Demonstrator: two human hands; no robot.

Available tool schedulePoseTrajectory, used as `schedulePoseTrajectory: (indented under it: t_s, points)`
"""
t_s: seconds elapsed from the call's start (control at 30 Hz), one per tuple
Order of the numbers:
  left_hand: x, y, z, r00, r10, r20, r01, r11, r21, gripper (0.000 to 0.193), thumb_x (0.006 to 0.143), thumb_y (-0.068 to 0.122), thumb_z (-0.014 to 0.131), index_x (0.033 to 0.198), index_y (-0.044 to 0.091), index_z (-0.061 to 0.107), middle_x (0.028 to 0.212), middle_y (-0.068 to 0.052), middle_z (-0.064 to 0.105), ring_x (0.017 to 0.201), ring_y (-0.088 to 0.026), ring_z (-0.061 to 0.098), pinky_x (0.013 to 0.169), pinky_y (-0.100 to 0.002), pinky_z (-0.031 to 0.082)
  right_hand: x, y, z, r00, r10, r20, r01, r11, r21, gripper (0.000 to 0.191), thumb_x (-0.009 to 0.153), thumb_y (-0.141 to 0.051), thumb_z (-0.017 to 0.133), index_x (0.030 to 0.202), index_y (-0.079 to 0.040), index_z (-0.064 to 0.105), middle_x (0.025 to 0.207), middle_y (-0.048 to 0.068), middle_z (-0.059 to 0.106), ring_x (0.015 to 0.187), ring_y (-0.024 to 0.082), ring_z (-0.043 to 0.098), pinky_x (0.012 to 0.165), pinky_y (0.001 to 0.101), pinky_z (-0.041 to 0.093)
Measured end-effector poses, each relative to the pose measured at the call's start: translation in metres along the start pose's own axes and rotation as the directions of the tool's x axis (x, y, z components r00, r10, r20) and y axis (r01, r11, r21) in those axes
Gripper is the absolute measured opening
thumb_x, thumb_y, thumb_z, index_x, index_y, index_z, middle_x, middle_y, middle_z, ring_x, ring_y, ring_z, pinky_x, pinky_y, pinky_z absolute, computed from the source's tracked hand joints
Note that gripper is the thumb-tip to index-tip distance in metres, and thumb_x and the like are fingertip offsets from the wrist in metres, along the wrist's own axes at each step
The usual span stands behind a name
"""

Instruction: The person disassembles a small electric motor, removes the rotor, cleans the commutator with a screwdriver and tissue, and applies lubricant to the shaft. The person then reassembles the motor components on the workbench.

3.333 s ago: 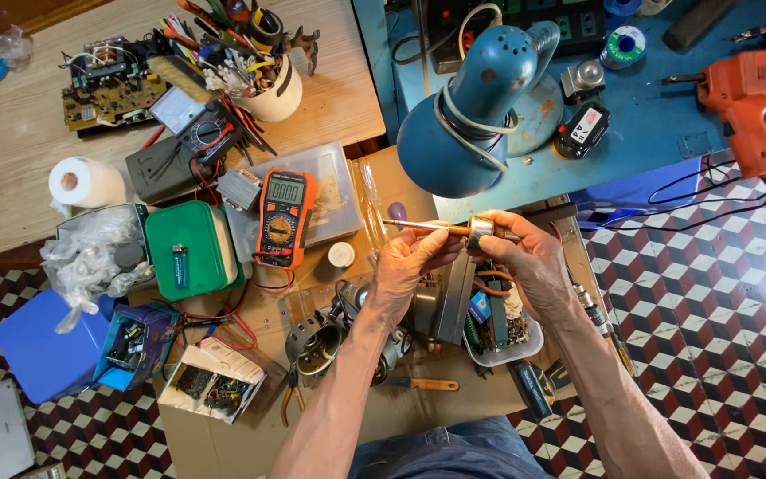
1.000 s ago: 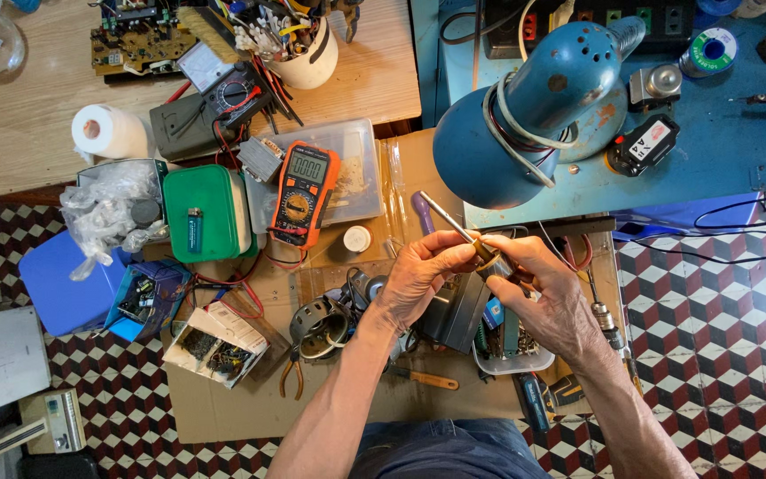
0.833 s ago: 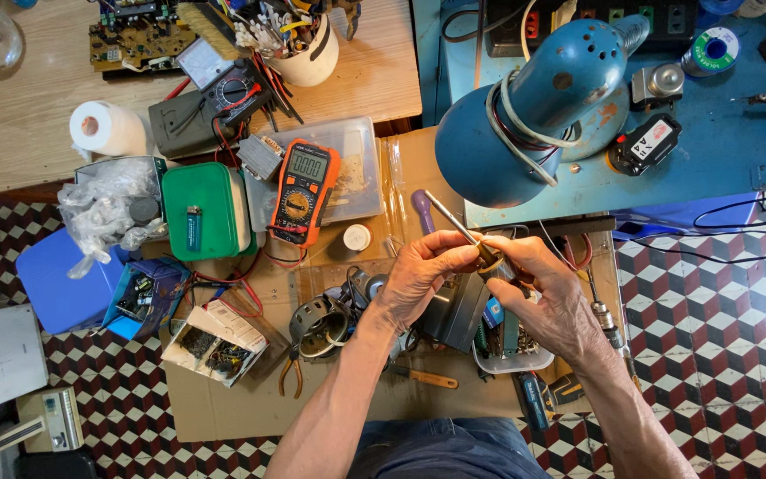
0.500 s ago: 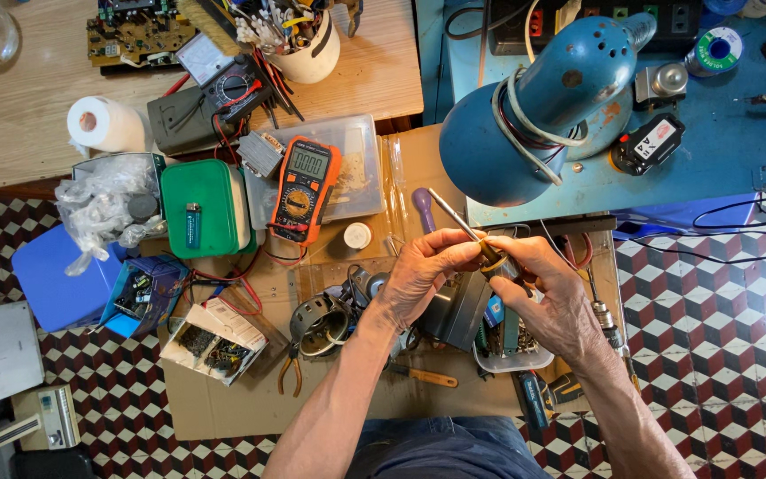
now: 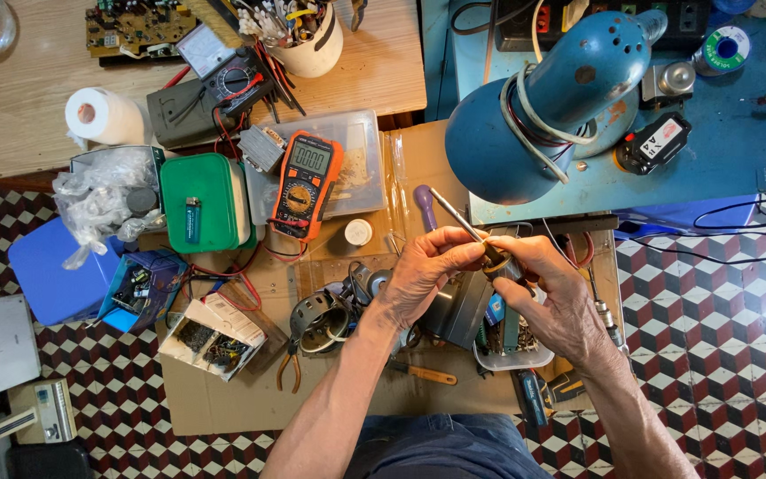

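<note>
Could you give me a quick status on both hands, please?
Left hand and right hand both gripping the soldering iron. Tip angled toward blue lamp. Nothing obstructing.

Lamp (image 5: pixel 543 106) looms just above my hands, blocking upward. Meter (image 5: pixel 306 184) and green box (image 5: pixel 204 202) crowd the left. Motor parts (image 5: pixel 334 306) sit under my left wrist. Bare cardboard (image 5: pixel 223 404) lower left gives room.
</note>
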State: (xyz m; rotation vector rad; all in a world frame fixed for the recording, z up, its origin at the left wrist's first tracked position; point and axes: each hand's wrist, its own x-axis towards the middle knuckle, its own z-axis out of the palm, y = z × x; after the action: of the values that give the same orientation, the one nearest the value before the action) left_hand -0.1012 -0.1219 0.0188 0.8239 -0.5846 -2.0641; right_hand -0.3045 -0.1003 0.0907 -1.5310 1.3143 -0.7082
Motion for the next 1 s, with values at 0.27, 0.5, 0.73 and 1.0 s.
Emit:
schedulePoseTrajectory:
  t_s: [0.27, 0.5, 0.73, 1.0]
  points:
    - [0.0003, -0.0013, 0.0019, 1.000, 0.018, 0.026, -0.016, 0.998, -0.052, 0.027, 0.098, 0.014, 0.074, 0.121, 0.001, 0.069, 0.110, -0.009, 0.074, 0.104, -0.014, 0.070, 0.098, -0.030, 0.056, -0.0018, 0.0032, -0.0007, 1.000, -0.026, 0.002, 0.026, 1.000, 0.009, 0.051, 0.089, -0.013, 0.067, 0.139, -0.010, 0.059, 0.116, 0.006, 0.062, 0.104, 0.015, 0.062, 0.093, 0.0302, 0.052]
    - [-0.0002, -0.0018, 0.0014, 1.000, 0.006, 0.018, -0.006, 0.999, -0.037, 0.027, 0.098, 0.014, 0.074, 0.121, 0.001, 0.069, 0.111, -0.009, 0.073, 0.104, -0.014, 0.070, 0.099, -0.030, 0.055, -0.0036, 0.0040, -0.0012, 0.999, -0.054, 0.001, 0.054, 0.998, -0.027, 0.051, 0.089, -0.013, 0.067, 0.140, -0.010, 0.058, 0.117, 0.007, 0.063, 0.103, 0.016, 0.062, 0.091, 0.0312, 0.052]
    - [0.0004, -0.0020, 0.0011, 1.000, 0.008, 0.024, -0.007, 0.999, -0.042, 0.027, 0.098, 0.014, 0.073, 0.122, 0.000, 0.069, 0.111, -0.008, 0.074, 0.104, -0.014, 0.069, 0.099, -0.030, 0.055, -0.0014, 0.0015, -0.0025, 0.999, -0.034, 0.017, 0.035, 0.996, -0.076, 0.052, 0.089, -0.014, 0.067, 0.140, -0.013, 0.058, 0.114, 0.006, 0.063, 0.100, 0.016, 0.062, 0.089, 0.0314, 0.053]
    - [0.0016, -0.0035, 0.0013, 1.000, 0.000, 0.021, 0.001, 0.999, -0.043, 0.026, 0.098, 0.014, 0.073, 0.121, 0.001, 0.069, 0.110, -0.009, 0.074, 0.104, -0.014, 0.070, 0.098, -0.031, 0.056, -0.0035, 0.0021, -0.0024, 0.999, -0.052, 0.008, 0.052, 0.998, -0.040, 0.052, 0.090, -0.013, 0.068, 0.141, -0.012, 0.057, 0.114, 0.007, 0.062, 0.098, 0.016, 0.061, 0.089, 0.0311, 0.053]
